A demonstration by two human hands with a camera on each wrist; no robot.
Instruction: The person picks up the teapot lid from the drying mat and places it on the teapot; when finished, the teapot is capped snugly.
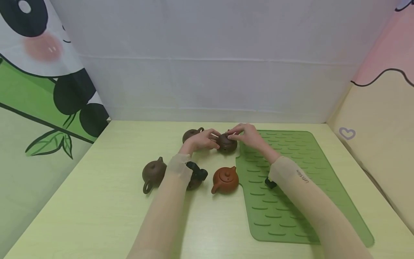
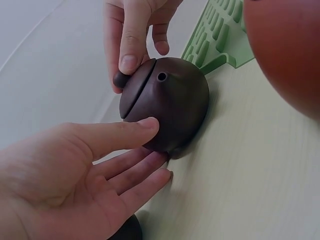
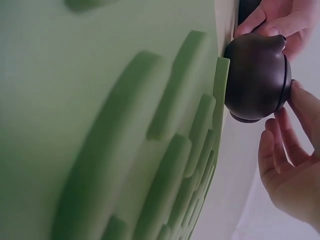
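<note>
A dark brown teapot (image 1: pixel 227 144) stands on the table by the left edge of the green mat, its spout facing me. My left hand (image 1: pixel 202 139) holds it from the left, the thumb (image 2: pixel 135 131) laid on its body and the fingers round the lower side. From the right, my right hand (image 1: pixel 245 133) pinches the knob (image 2: pixel 120 80) of its lid (image 2: pixel 138 90) between thumb and fingers. A dark seam runs between lid and body. The teapot's handle is mostly hidden in these views.
Another dark teapot (image 1: pixel 191 134) is just behind my left hand. Nearer stand a brown teapot (image 1: pixel 153 172), a reddish-orange teapot (image 1: pixel 225 181) and a dark one (image 1: pixel 193 185) partly covered by my left wrist camera. The ridged green mat (image 1: pixel 275 219) lies under my right arm.
</note>
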